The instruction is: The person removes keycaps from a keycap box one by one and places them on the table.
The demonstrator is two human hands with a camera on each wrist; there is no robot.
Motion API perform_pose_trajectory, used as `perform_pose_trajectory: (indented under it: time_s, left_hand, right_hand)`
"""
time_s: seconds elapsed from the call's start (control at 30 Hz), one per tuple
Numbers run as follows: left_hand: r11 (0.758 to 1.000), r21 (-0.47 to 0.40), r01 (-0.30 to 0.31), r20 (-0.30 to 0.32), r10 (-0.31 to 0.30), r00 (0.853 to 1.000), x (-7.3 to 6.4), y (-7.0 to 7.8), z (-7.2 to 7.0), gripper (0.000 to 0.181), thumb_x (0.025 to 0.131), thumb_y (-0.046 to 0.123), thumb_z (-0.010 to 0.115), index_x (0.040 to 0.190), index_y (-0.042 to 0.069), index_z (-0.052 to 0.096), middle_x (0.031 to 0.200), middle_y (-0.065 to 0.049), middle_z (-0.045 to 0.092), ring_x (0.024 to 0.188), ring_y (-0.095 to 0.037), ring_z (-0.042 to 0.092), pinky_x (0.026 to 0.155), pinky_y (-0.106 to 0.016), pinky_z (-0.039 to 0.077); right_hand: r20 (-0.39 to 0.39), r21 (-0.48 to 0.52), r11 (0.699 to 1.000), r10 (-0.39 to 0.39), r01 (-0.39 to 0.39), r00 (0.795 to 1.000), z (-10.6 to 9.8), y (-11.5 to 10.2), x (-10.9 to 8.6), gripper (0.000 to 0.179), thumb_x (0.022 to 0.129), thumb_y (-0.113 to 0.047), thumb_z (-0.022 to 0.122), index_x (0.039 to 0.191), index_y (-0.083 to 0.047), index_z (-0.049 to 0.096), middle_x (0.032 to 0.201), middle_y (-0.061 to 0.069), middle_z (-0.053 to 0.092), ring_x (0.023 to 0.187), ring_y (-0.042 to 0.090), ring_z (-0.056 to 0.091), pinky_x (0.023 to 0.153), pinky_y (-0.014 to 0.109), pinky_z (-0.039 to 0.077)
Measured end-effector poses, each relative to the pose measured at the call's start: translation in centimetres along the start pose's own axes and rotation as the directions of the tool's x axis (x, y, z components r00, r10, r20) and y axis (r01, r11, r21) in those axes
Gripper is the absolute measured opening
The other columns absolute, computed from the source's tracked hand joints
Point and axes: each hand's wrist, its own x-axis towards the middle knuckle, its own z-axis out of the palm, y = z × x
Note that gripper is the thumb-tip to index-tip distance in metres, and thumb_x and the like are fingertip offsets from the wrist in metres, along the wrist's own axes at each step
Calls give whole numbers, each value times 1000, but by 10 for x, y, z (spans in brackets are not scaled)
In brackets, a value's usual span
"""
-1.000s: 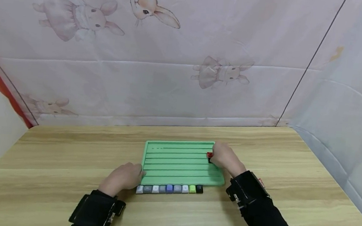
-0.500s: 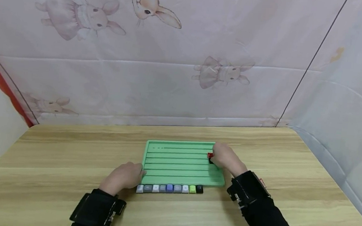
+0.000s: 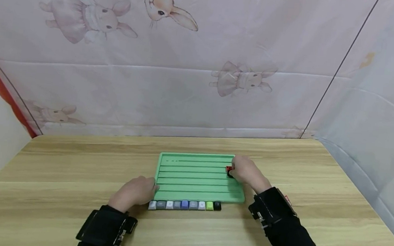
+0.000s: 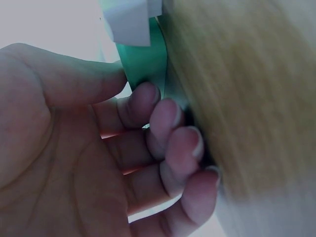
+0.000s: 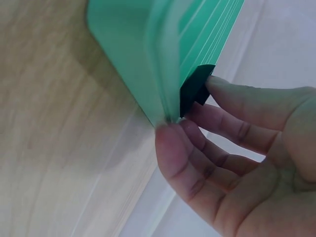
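Observation:
In the head view a green ridged tray (image 3: pixel 191 180) lies on the table. My left hand (image 3: pixel 136 193) grips its front left edge; in the left wrist view the thumb lies over the green wall (image 4: pixel 143 64) and the other fingers curl beneath. At the tray's right side my right hand (image 3: pixel 247 172) pinches a black keycap (image 3: pixel 230 174). The right wrist view shows this black keycap (image 5: pixel 195 89) tilted between thumb and fingers, close over the ridges, with other fingertips at the tray's outer wall. A red keycap (image 3: pixel 228 168) sits just behind it, partly hidden by the hand.
Along the tray's front edge runs a row of keycaps, among them a purple one (image 3: pixel 184 205), a yellow-green one (image 3: pixel 209 205) and a black one (image 3: pixel 217 206). The wooden table (image 3: pixel 81 175) ends at a rabbit-printed cloth (image 3: pixel 170 100) behind.
My right wrist has shifted very slightly to the right, and a little more of the black keycap shows. My left hand and the tray stay in place.

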Motion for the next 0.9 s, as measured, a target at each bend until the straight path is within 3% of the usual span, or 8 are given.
perform_pose_trajectory:
  time_s: [0.13, 0.27, 0.43, 0.63, 0.9]
  left_hand:
    - [1000, -2, -3, 0, 3, 1000, 0, -1, 0, 21, 94, 16, 43, 82, 1, 52, 60, -5, 42, 53, -19, 42, 51, -31, 35]
    - [1000, -1, -2, -1, 2, 1000, 0, 0, 0, 21, 94, 16, 43, 82, 2, 52, 59, -5, 41, 53, -18, 42, 51, -30, 34]
    - [1000, 2, -3, -1, 3, 1000, -3, 1, -2, 22, 94, 15, 43, 79, 2, 53, 58, -5, 41, 52, -18, 41, 50, -30, 34]
    - [1000, 8, 1, -1, -1, 1000, -4, 3, -4, 22, 94, 15, 43, 80, 2, 53, 59, -5, 42, 52, -19, 42, 49, -30, 35]
    - [1000, 7, 13, 5, -13, 1000, -4, 3, -4, 22, 94, 15, 43, 81, 1, 54, 59, -6, 42, 52, -19, 42, 50, -30, 35]
  right_hand:
    - [-11, -16, 1000, -16, 16, 1000, -1, 1, -1, 16, 81, -6, 62, 67, -3, 56, 61, 4, 49, 54, 16, 44, 50, 24, 35]
    - [-25, -23, 999, -33, 33, 999, -1, 1, -1, 15, 81, -6, 62, 67, -3, 57, 63, 5, 51, 55, 16, 45, 51, 25, 36]
    - [-38, -22, 999, -32, 31, 999, -1, 2, -2, 18, 81, -5, 61, 64, -4, 55, 59, 4, 47, 52, 15, 42, 49, 24, 33]
    - [-43, -15, 1000, -8, 8, 999, 0, 0, -4, 32, 80, -5, 62, 57, -9, 41, 52, -2, 30, 45, 11, 32, 46, 22, 28]
    - [-42, -17, 1000, 11, -11, 999, 0, 1, -4, 28, 78, -2, 62, 59, -8, 42, 56, 1, 34, 48, 13, 37, 47, 24, 31]
